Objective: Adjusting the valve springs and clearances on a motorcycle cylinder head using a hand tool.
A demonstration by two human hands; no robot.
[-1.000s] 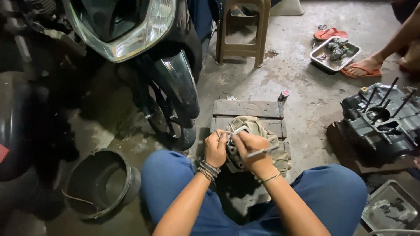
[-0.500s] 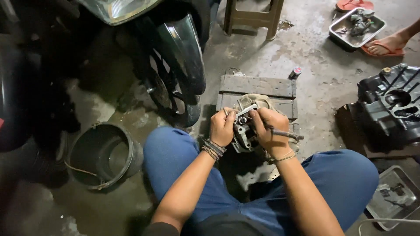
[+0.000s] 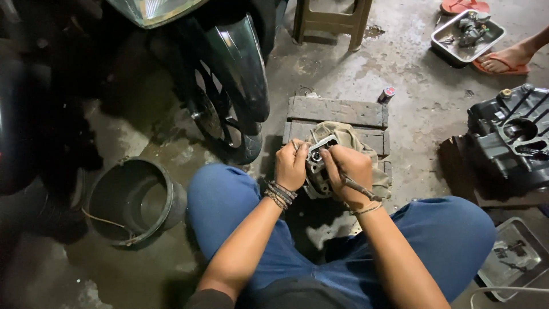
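Head cam: my left hand (image 3: 291, 166) clamped on grey metal engine part (image 3: 318, 171), sitting between both hands over tan rag (image 3: 366, 143) on wooden pallet (image 3: 337, 111). Right hand (image 3: 351, 171) wrapped round thin metal tool (image 3: 360, 186), shaft angling down-right away from part.

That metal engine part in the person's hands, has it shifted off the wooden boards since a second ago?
No. The metal engine part remains over the rag on the wooden boards, between both hands; only the camera moved.
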